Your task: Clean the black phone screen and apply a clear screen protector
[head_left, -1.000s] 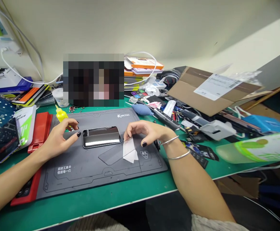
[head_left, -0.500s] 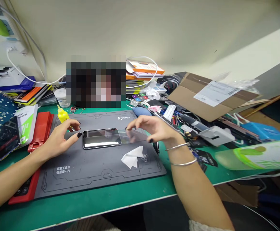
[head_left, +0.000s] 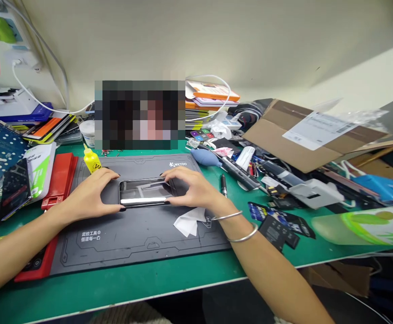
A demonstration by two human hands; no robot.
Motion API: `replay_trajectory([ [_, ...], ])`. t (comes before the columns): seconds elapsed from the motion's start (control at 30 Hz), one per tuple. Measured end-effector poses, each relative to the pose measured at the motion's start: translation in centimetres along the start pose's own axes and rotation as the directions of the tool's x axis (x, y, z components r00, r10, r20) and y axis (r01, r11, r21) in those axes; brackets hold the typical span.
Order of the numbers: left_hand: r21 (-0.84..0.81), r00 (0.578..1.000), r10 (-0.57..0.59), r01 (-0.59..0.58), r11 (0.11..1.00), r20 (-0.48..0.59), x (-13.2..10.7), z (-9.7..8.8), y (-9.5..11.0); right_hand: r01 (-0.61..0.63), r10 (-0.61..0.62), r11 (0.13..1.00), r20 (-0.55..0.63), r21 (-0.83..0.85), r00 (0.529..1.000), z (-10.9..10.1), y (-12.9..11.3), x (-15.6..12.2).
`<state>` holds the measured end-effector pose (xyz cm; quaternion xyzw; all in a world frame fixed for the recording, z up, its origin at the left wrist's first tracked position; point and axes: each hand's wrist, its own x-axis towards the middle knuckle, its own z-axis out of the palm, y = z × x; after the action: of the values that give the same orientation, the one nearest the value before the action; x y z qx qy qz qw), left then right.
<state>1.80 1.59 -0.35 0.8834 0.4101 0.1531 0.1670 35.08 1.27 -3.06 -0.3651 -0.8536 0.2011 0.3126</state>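
Observation:
A black phone (head_left: 142, 198) lies screen up on a grey work mat (head_left: 132, 238). My left hand (head_left: 91, 195) grips the phone's left end, thumb on the near edge and fingers on the far edge. My right hand (head_left: 191, 189) is at the right end, its fingers pinching a clear screen protector (head_left: 156, 185) that lies over the screen. A crumpled white wipe (head_left: 189, 221) rests on the mat just under my right wrist.
A yellow bottle (head_left: 91, 161) and a red case (head_left: 60, 180) stand left of the mat. A black pen (head_left: 223, 185), a blue blower (head_left: 205, 157), black cards (head_left: 277, 222), tools and a cardboard box (head_left: 284, 135) crowd the right. A green-labelled bottle (head_left: 361, 222) lies far right.
My right hand lifted the clear protector off the mat and carried it left over the phone. My left hand closed in on the phone's left end. The wipe stayed on the mat.

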Motion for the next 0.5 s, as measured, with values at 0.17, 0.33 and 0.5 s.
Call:
replay_trajectory([
  [0.17,0.031,0.999,0.023,-0.024,0.999,0.042,0.04,0.19,-0.15,0.000,0.001,0.999,0.027,-0.040,1.000,-0.07,-0.01,-0.18],
  [0.33,0.038,0.997,0.044,-0.046,0.998,0.063,0.08,0.19,-0.06,0.003,0.001,0.998,0.057,-0.069,0.998,-0.03,-0.11,-0.36],
  [0.5,0.049,0.996,0.053,-0.057,0.997,0.069,0.13,0.30,-0.22,0.000,0.008,0.995,0.080,-0.100,0.997,0.12,-0.37,-0.30],
])
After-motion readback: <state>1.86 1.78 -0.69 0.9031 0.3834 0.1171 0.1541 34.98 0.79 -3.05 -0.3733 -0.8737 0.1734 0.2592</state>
